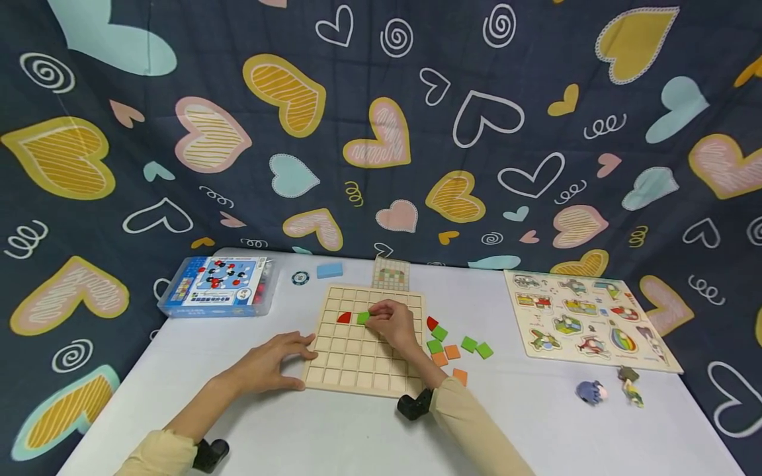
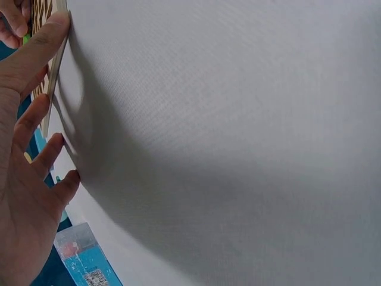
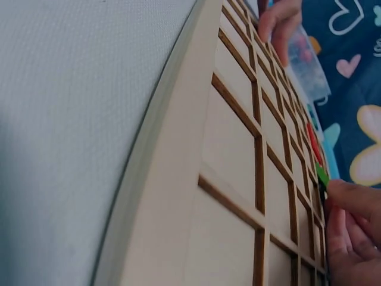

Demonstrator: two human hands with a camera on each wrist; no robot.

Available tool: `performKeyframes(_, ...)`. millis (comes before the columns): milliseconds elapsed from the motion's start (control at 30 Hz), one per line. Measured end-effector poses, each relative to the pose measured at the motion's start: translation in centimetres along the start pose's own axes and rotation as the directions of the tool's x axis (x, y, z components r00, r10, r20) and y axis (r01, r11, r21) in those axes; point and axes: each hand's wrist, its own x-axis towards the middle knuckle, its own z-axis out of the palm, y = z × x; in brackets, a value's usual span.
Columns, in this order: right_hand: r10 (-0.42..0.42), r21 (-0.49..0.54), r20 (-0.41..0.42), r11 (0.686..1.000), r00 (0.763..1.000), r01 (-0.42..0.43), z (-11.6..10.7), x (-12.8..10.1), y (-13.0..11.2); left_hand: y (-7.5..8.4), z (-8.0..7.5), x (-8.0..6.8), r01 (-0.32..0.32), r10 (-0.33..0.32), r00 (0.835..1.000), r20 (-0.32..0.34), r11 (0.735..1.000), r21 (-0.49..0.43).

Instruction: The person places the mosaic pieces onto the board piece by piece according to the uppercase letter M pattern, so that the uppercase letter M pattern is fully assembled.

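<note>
Right grip (image 1: pixel 393 326) pinches a green tile (image 1: pixel 362 318) (left grip (image 1: pixel 272 363), spread, touches the board (image 1: pixel 348 378)).

The head view faces forward and down from the near side of the grid board (image 1: pixel 347 377), close left and right wrist views skim its left and near edges, all sharing its cells.

Free cloth (image 1: pixel 357 436) before the grid board (image 1: pixel 340 360), left hand (image 1: pixel 270 363) blocking its left edge, tiles (image 1: pixel 452 352) (loose, flat) cluttering the right
</note>
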Motion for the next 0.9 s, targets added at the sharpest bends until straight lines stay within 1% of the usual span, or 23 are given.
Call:
performKeyframes(233,-0.017,-0.053,-0.002,0.998,1.000,0.017,0.5,0.2,-0.3,0.1,0.0,0.1,-0.003,0.003,1.000,0.006,1.000,0.012)
performKeyframes(500,-0.010,-0.025,0.021,1.000,1.000,0.010,0.6,0.1,-0.6,-0.1,0.1,0.1,-0.002,0.002,1.000,0.009,1.000,0.021)
performKeyframes(600,0.008,0.036,0.037,0.999,0.999,-0.009,-0.1,-0.1,-0.8,-0.2,0.1,0.2,-0.005,0.005,1.000,0.010,1.000,0.023)
performKeyframes(733,0.044,0.121,0.055,0.991,0.998,-0.051,-1.7,-0.6,-0.9,-0.2,0.1,0.2,-0.006,0.006,1.000,0.009,1.000,0.022)
performKeyframes(800,0.050,0.134,0.050,0.989,0.997,-0.056,-2.8,-0.8,-0.7,-0.2,0.2,0.2,-0.007,0.007,1.000,0.007,1.000,0.027)
performKeyframes(900,0.092,0.114,0.014,0.989,0.996,-0.093,-4.6,-1.1,-0.6,-0.1,0.1,0.1,-0.007,0.007,1.000,0.000,1.000,0.027)
